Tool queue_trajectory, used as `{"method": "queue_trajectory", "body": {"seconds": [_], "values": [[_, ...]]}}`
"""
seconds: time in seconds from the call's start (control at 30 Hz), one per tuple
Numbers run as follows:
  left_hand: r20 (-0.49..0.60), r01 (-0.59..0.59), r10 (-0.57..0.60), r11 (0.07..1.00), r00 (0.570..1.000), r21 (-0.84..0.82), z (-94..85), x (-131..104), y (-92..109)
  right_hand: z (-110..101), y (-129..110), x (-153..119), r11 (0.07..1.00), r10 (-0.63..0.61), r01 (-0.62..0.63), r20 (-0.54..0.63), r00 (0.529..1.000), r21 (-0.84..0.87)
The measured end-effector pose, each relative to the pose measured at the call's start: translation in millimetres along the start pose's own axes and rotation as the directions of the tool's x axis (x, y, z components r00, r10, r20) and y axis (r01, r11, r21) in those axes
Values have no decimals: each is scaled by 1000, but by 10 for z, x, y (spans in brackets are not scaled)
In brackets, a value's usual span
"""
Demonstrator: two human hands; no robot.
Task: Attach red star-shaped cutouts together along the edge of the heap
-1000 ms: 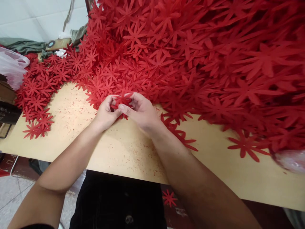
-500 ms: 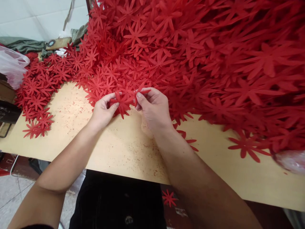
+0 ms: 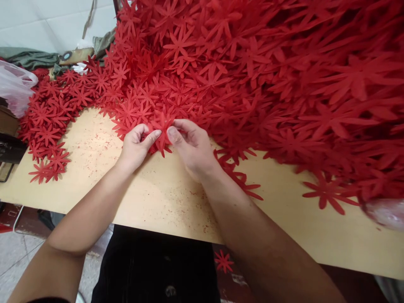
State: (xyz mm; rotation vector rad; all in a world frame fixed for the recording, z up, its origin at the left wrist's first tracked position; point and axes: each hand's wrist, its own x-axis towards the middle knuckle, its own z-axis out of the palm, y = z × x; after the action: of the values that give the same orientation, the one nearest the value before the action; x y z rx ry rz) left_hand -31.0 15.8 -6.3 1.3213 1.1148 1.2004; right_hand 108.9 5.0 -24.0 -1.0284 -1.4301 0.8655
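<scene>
Between my hands, at the near edge of a big heap of red flower cutouts [image 3: 214, 80], is a red flower cutout [image 3: 163, 126] with long narrow petals. My left hand [image 3: 139, 141] pinches its left side between thumb and fingers. On its other side my right hand [image 3: 191, 143] closes thumb and forefinger on the petals. The fingertips of both hands are only a short way apart. Whether one cutout or several layers lie in the pinch, I cannot tell, since red pieces overlap right behind.
A smaller pile of the cutouts [image 3: 49, 122] spreads to the left over the pale tabletop [image 3: 151, 202]. Beside it are a plastic bag [image 3: 15, 86] and dark green cloth [image 3: 30, 59]. Single cutouts lie at the right [image 3: 328, 193] and below the table edge [image 3: 224, 261]. A clear wrapped bundle [image 3: 385, 212] sits far right.
My right hand has moved left, closer to my left hand, and now grips the cutout there. The petal piece it held up earlier is now beside my left fingertips.
</scene>
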Motion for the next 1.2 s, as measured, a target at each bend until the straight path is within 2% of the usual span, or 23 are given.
{"method": "queue_trajectory", "body": {"seconds": [0.1,0.2,0.47,0.6,0.77,0.93,1.0,1.07,1.2], "values": [[24,-10,9,999,1000,33,12,-12,3,39,-73,-3,966,114,-128,77,990,223],[35,-31,30,999,999,32,22,-8,-15,51,-90,11,941,143,-149,43,989,305],[-44,-47,48,999,998,26,-29,39,3,-15,-50,60,962,182,-133,-197,963,237],[-61,-57,59,998,996,28,-46,55,13,-25,-67,56,966,192,-150,-198,961,212],[-42,11,-9,999,999,49,-36,39,33,-39,-72,54,962,215,-171,-208,954,211],[-110,2,4,998,994,59,-41,39,39,-46,-21,71,956,195,-146,-178,965,254],[-124,-35,46,995,991,91,-62,53,1,-36,22,80,942,198,-148,-141,970,303],[-133,-119,138,983,981,141,-109,82,-69,-23,69,90,925,211,-158,-122,970,346],[-94,-353,397,884,913,306,-288,180,-235,-1,137,100,917,216,-154,-135,967,369]]}}
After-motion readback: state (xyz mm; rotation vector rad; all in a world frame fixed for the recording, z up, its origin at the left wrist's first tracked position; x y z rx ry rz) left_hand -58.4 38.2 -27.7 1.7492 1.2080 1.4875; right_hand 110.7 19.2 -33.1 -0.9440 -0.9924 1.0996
